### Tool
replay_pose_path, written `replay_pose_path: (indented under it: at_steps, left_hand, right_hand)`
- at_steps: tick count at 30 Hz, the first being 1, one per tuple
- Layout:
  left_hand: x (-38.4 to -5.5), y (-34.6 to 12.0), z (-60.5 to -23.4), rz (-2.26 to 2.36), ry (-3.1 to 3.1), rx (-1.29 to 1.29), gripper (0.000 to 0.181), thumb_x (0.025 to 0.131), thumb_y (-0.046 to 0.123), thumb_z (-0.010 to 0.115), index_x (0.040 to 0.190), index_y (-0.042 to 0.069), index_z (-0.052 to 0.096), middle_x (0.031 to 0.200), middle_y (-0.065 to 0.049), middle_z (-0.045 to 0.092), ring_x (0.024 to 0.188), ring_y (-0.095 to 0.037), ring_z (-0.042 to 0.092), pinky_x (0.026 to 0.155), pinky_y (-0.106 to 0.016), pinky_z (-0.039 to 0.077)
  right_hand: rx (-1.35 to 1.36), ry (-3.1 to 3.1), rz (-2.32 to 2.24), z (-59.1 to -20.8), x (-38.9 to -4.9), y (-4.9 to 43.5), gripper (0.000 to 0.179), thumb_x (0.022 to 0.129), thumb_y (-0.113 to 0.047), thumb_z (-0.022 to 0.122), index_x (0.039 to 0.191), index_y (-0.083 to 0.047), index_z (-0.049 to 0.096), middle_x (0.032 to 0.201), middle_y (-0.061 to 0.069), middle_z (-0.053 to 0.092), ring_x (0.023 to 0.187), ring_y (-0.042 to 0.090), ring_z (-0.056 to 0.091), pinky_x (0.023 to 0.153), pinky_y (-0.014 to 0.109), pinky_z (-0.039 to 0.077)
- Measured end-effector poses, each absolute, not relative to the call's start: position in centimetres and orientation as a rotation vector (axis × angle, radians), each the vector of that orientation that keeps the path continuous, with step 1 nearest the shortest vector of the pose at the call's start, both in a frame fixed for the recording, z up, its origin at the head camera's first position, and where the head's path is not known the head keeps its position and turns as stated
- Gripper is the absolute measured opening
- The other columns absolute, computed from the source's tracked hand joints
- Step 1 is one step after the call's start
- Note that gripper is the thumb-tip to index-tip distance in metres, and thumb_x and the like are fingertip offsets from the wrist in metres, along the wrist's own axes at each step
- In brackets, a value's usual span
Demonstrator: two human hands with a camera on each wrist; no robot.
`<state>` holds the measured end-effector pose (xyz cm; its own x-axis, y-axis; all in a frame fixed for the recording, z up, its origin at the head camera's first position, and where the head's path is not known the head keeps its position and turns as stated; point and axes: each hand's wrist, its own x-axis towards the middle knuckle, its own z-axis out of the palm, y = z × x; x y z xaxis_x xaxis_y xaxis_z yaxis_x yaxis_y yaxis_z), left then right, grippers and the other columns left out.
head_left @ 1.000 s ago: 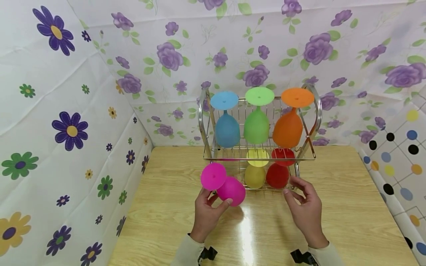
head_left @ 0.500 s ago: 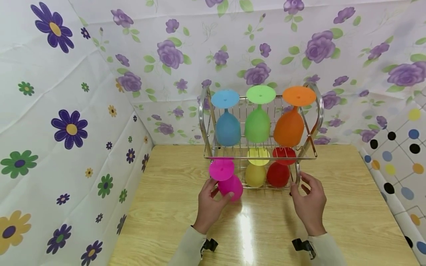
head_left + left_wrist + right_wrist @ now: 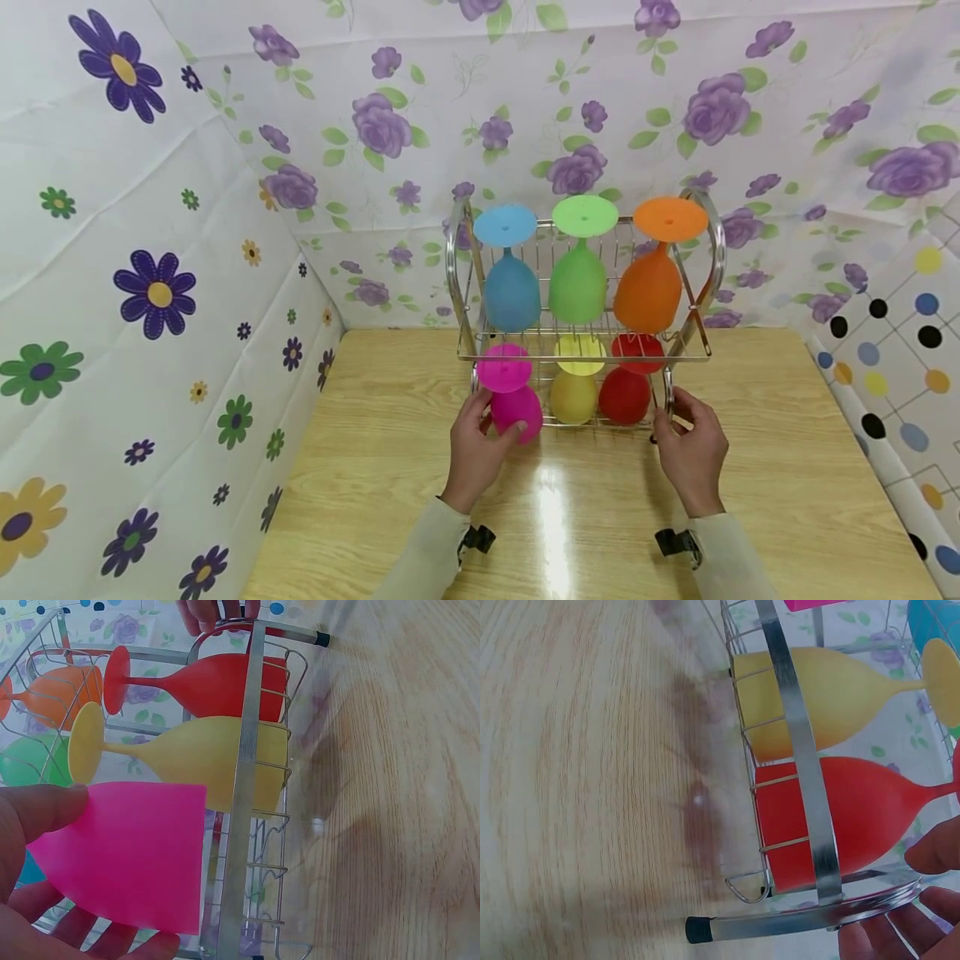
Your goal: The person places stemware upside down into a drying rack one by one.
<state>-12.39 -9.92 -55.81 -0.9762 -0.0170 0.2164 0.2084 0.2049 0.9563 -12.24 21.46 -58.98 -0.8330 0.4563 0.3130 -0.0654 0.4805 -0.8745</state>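
Observation:
My left hand holds a bright pink wine glass upside down, its round foot uppermost, at the left front of the lower tier of a two-tier metal dish rack. In the left wrist view the thumb lies on one side of the pink bowl, the fingers on the other; its rim is right by the flat front bar. My right hand grips the rack's right side frame between thumb and fingers. A yellow wine glass and a red one stand inverted beside the pink one.
On the upper tier, blue, green and orange wine glasses stand upside down. The rack is on a wooden table, close to the flowered cloth behind. Another flowered cloth borders the left side.
My left hand has moved forward and slightly right, bringing the pink wine glass more upright and up to the lower tier. My right hand has shifted from beside the red glass onto the side frame.

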Motion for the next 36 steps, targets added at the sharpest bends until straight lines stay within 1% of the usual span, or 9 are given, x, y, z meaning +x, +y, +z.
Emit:
replay_pose_path:
  at_steps: [3, 6, 13, 19, 23, 27, 31, 36]
  left_hand:
    - [-12.7, -9.8, -56.0, -1.860, -2.311, -0.163, 0.069, 0.090, 0.022, 0.087, 0.152, 0.020, 0.058, 0.153, -0.001, 0.054, 0.145, -0.028, 0.053, 0.113, -0.055, 0.052]
    - [-12.9, -9.7, -56.1, -1.861, -2.332, -0.133, 0.068, 0.090, 0.021, 0.087, 0.152, 0.016, 0.058, 0.154, -0.003, 0.053, 0.145, -0.029, 0.053, 0.114, -0.055, 0.051]
    - [-13.4, -9.5, -56.1, -1.864, -2.355, -0.106, 0.068, 0.090, 0.017, 0.086, 0.151, 0.009, 0.058, 0.156, -0.008, 0.052, 0.147, -0.033, 0.050, 0.115, -0.056, 0.049]
    - [-14.2, -9.2, -56.0, -1.819, -2.384, -0.110, 0.068, 0.092, 0.018, 0.085, 0.152, 0.008, 0.056, 0.155, -0.007, 0.053, 0.144, -0.032, 0.053, 0.114, -0.055, 0.051]
    - [-14.8, -8.9, -55.9, -1.767, -2.403, -0.118, 0.068, 0.092, 0.019, 0.084, 0.152, 0.008, 0.055, 0.152, -0.007, 0.056, 0.137, -0.032, 0.059, 0.109, -0.055, 0.056]
    - [-15.5, -8.5, -55.9, -1.715, -2.413, -0.102, 0.067, 0.092, 0.020, 0.084, 0.152, 0.007, 0.056, 0.150, -0.009, 0.058, 0.131, -0.034, 0.063, 0.101, -0.052, 0.061]
    - [-16.0, -8.1, -56.0, -1.672, -2.423, -0.062, 0.066, 0.091, 0.021, 0.085, 0.150, 0.008, 0.058, 0.149, -0.012, 0.058, 0.128, -0.035, 0.063, 0.096, -0.052, 0.064]
    - [-16.5, -7.8, -56.3, -1.634, -2.438, -0.018, 0.064, 0.091, 0.021, 0.085, 0.149, 0.010, 0.059, 0.148, -0.011, 0.058, 0.126, -0.034, 0.064, 0.096, -0.053, 0.064]
  right_hand:
    - [-0.319, -2.227, 1.298, -59.3, -12.5, 21.9, 0.039, 0.097, -0.005, 0.073, 0.136, -0.001, 0.069, 0.118, 0.018, 0.072, 0.104, 0.033, 0.072, 0.079, 0.001, 0.053]
    - [-0.297, -2.237, 1.243, -59.7, -12.8, 22.3, 0.039, 0.096, -0.005, 0.075, 0.134, -0.001, 0.070, 0.114, 0.018, 0.074, 0.099, 0.034, 0.073, 0.076, -0.002, 0.051]
    - [-0.228, -2.221, 1.194, -60.1, -13.0, 22.8, 0.036, 0.095, -0.002, 0.076, 0.131, 0.000, 0.073, 0.107, 0.020, 0.075, 0.094, 0.037, 0.075, 0.074, -0.004, 0.047]
    - [-0.220, -2.223, 1.180, -60.0, -13.1, 22.9, 0.035, 0.095, -0.002, 0.076, 0.130, 0.000, 0.073, 0.105, 0.020, 0.075, 0.092, 0.038, 0.075, 0.074, -0.004, 0.047]
    - [-0.230, -2.237, 1.186, -60.0, -13.1, 22.9, 0.035, 0.095, -0.003, 0.076, 0.130, 0.000, 0.073, 0.105, 0.019, 0.074, 0.092, 0.038, 0.075, 0.074, -0.004, 0.048]
    - [-0.238, -2.249, 1.185, -60.0, -13.0, 22.9, 0.035, 0.096, -0.003, 0.075, 0.130, -0.001, 0.073, 0.106, 0.019, 0.074, 0.093, 0.036, 0.075, 0.074, -0.004, 0.048]
    - [-0.240, -2.254, 1.183, -60.0, -13.0, 22.9, 0.035, 0.096, -0.003, 0.074, 0.131, -0.001, 0.073, 0.107, 0.018, 0.074, 0.094, 0.036, 0.074, 0.074, -0.004, 0.048]
    - [-0.254, -2.259, 1.182, -60.0, -13.1, 22.8, 0.036, 0.096, -0.004, 0.075, 0.131, -0.002, 0.073, 0.108, 0.018, 0.075, 0.094, 0.034, 0.074, 0.074, -0.005, 0.047]
